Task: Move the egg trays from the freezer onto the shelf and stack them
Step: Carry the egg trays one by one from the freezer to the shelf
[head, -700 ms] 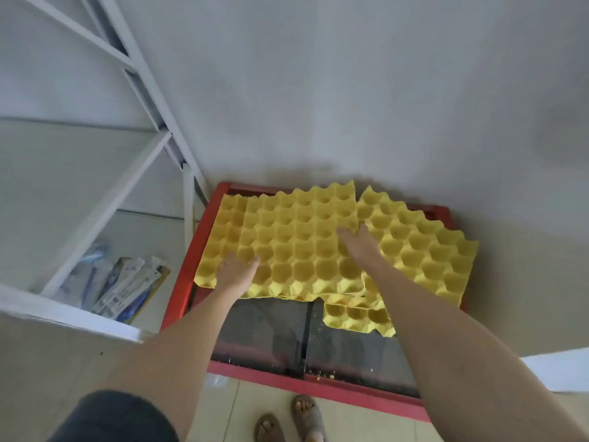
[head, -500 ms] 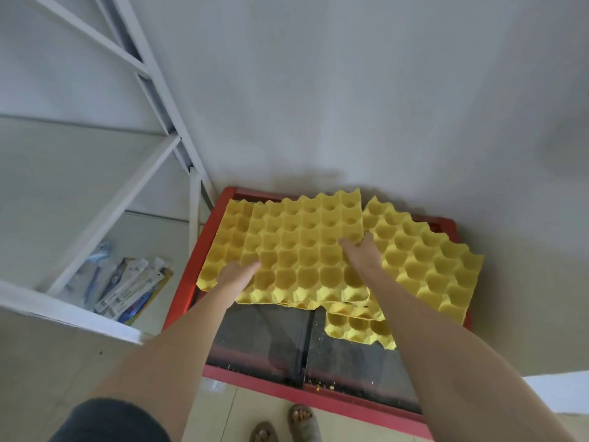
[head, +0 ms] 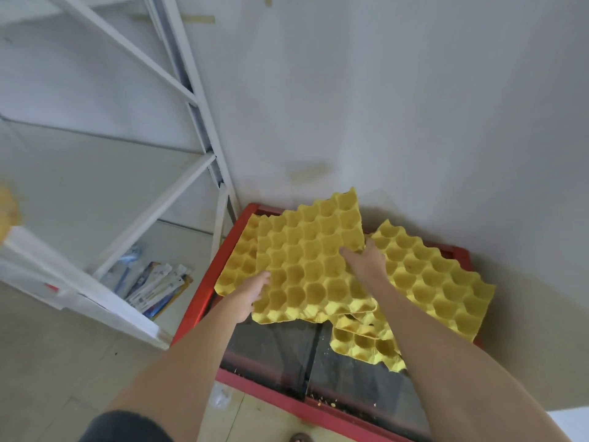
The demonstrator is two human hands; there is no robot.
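The wall [head: 398, 106] is the biggest thing here, plain and grey-white; next to it on my left stands the white metal shelf [head: 178, 193], with some flat packets [head: 153, 288] lying on its low board; below me is the freezer [head: 204, 301] with its red rim and dark glass lid [head: 277, 346]; yellow egg trays lie on top of it.

The top tray [head: 312, 260] is tipped up, its far edge higher than its near edge; I hold it with both hands; another tray [head: 237, 260] peeks out from under it on the left; a third tray [head: 436, 279] lies to the right, hanging a bit over the red rim; a torn tray piece [head: 363, 342] sits on the glass, near my right arm.

My left hand [head: 251, 295] is closed on the near left edge of the top tray, fingers over it; my right hand [head: 366, 260] grips its right edge, fingers curled over the cups; a bit of my foot [head: 299, 438] shows on the floor; crumbs [head: 328, 401] lie along the near rim.
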